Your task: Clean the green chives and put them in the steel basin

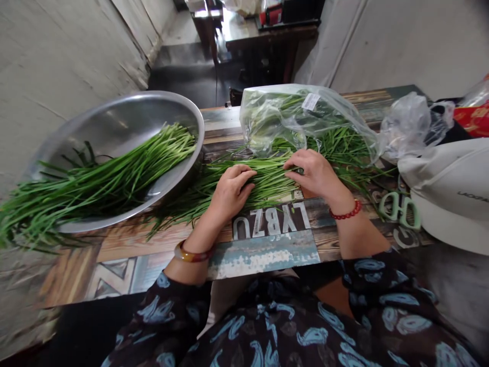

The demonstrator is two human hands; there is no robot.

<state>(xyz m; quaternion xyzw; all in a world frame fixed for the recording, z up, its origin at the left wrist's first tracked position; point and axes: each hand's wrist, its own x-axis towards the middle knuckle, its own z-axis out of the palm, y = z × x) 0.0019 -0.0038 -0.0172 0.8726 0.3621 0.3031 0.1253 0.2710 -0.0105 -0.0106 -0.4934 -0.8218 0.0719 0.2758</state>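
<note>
A loose layer of garlic chives lies across the patterned tabletop. My left hand rests on the stems, its thumb apart from the forefinger; the other fingers are partly hidden. At the right end of the layer, my right hand touches the stems, with a gap between thumb and forefinger. I see nothing gripped in either hand. Just beyond my hands, a clear plastic bag contains more chives, some spilling out below it. To the left, a large bundle of chives lies in a steel basin, leaves hanging over the rim.
Green-handled scissors lie at the right beside a white cap. Behind them are a crumpled plastic bag and a red packet. A wall borders the left side. Another table stands farther back.
</note>
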